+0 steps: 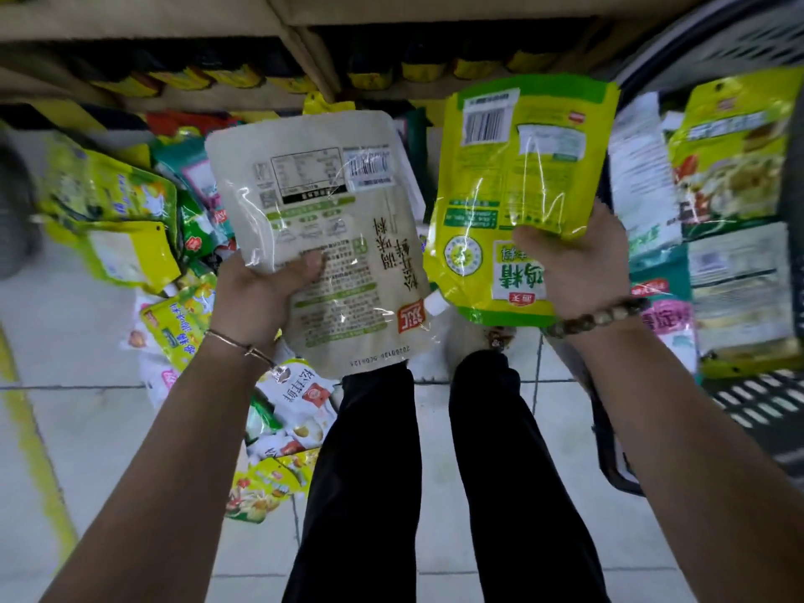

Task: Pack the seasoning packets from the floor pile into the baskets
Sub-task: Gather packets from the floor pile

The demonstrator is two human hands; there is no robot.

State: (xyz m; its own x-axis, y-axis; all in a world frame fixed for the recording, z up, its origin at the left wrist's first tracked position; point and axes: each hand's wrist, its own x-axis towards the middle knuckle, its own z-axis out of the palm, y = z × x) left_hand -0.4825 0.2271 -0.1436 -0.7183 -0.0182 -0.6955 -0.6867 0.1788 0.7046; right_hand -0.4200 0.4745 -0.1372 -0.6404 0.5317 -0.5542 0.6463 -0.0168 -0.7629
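L hand (265, 289) grips beige packet (322, 228), R hand (578, 263) grips yellow-green packet (517, 185); hands apart. Both packets' long axes run away from person, barcode ends farthest.

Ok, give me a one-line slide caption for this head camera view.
Left hand holds a beige seasoning pouch, right hand a yellow-green pouch, between floor pile and basket.

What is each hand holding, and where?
The left hand grips the beige packet at its lower left edge; the right hand grips the yellow-green packet at its lower right edge.
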